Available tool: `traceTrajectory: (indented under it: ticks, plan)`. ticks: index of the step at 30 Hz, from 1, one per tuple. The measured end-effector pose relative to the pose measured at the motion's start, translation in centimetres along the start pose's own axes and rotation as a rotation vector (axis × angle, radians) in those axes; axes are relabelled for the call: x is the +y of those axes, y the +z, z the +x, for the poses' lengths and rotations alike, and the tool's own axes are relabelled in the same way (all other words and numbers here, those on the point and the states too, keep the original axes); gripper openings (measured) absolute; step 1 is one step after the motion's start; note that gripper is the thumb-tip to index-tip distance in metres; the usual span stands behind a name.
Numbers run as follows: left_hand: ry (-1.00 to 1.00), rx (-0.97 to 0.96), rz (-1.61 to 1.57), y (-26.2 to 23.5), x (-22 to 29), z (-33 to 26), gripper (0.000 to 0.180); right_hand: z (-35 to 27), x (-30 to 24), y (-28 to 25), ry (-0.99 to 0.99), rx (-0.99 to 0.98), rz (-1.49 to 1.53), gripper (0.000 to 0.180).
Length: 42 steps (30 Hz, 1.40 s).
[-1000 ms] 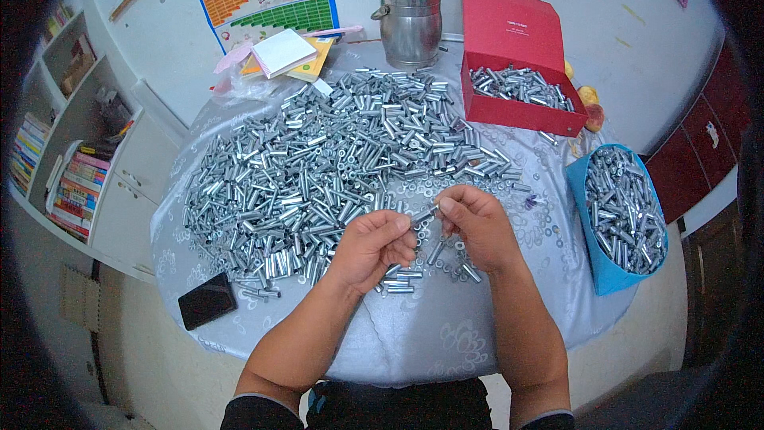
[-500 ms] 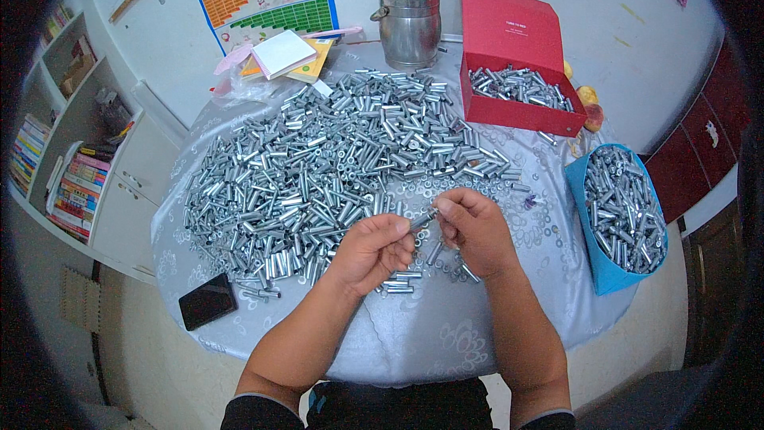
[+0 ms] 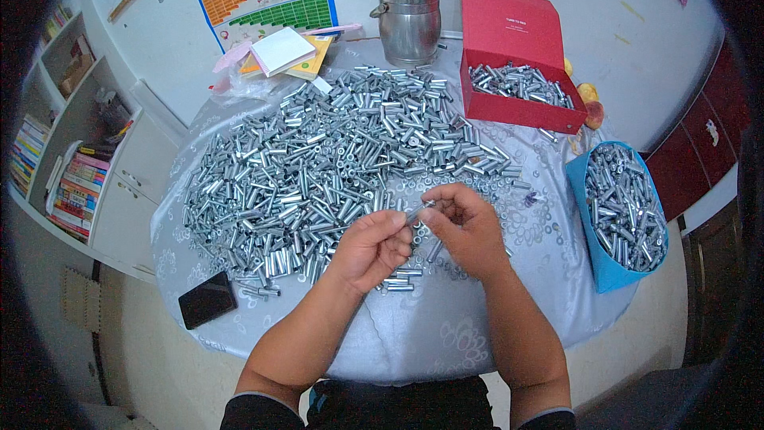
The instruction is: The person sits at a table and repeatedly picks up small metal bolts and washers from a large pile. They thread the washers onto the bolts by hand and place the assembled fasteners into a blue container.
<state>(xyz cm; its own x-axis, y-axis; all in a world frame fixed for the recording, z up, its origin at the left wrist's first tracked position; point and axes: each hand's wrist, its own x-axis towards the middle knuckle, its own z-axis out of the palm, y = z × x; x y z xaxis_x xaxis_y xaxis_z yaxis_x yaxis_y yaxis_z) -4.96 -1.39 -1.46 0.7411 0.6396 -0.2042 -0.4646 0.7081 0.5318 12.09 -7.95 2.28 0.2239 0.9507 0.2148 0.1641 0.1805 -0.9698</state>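
Observation:
My left hand [image 3: 372, 248] is closed, pinching a short silvery metal sleeve [image 3: 415, 213] between thumb and fingers above the table. My right hand [image 3: 468, 229] has its thumb and fingers closed around the sleeve's right end; any small part there is mostly hidden. Behind and left of my hands spreads a large heap of similar metal sleeves and bolts [image 3: 294, 167]. Small washers [image 3: 509, 205] lie scattered beyond and to the right of my right hand. Several sleeves [image 3: 402, 280] rest just below my left hand.
A red lidded box [image 3: 509, 121] and a blue container [image 3: 587, 223], both holding metal pieces, stand at the right. A black phone [image 3: 208, 301] lies at the table's left edge. At the back are a steel pot [image 3: 409, 28] and a notepad [image 3: 282, 52].
My right hand has shifted slightly left, and its thumb has come down beside the sleeve's end. The left hand stays nearly in place, still holding the sleeve.

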Motion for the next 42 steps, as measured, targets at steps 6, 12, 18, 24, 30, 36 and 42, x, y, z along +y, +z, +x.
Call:
traceTrajectory:
  ticks: [6, 12, 18, 24, 30, 36, 42]
  plan:
    - [0.098, 0.011, -0.005, -0.4, 0.6, 0.0, 0.015, 1.7, 1.7, -1.7, -0.072, 0.244, -0.291, 0.017]
    - [0.138, 0.118, 0.031, 0.1, 1.0, 0.2, 0.016, 2.9, 5.8, -1.2, -0.340, 0.056, -0.918, 0.017]
    - [0.160, 0.161, 0.136, 0.0, 0.9, 0.0, 0.014, 2.4, 4.8, -0.8, -0.234, -0.011, -0.986, 0.010]
    - [0.170, 0.193, 0.259, 0.4, 0.8, -0.1, 0.015, 1.4, 3.1, -1.4, -0.086, -0.099, -1.037, 0.008]
    - [0.181, 0.214, 0.350, 0.9, 0.5, -0.2, 0.016, 1.5, 2.9, -2.1, -0.062, 0.026, -0.679, 0.012]
    - [0.199, 0.223, 0.323, 0.5, 0.4, -0.1, 0.016, 1.1, 3.4, -2.4, -0.161, 0.012, -0.767, 0.013]
    - [0.191, 0.222, 0.303, 0.7, 0.5, -0.1, 0.017, 0.4, 1.9, -2.3, 0.008, -0.240, -0.877, 0.018]
